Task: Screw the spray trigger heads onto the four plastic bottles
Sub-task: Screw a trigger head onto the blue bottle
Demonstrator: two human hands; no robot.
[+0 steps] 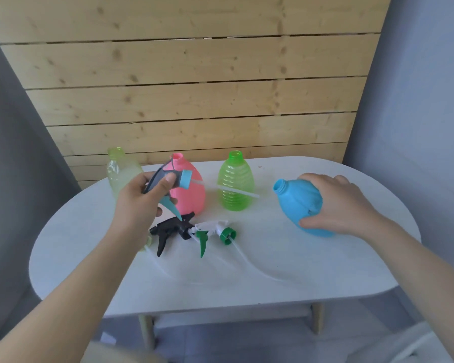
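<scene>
- Blue bottle [298,203] is gripped by the right hand [338,205], tilted, open neck turned leftward, likely to meet the cap
- Grey-and-blue trigger head [168,183] is grasped by the left hand [139,205]; stiff translucent dip tube is aimed rightward
- Pink bottle [188,189] and ribbed green bottle [236,183] are left uncapped on the white table [325,271]

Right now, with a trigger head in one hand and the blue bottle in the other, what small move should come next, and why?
Probably bring the left hand rightward to feed the dip tube into the blue bottle: its open neck tilts toward the blue-capped trigger head, and the right hand grips it.
</scene>
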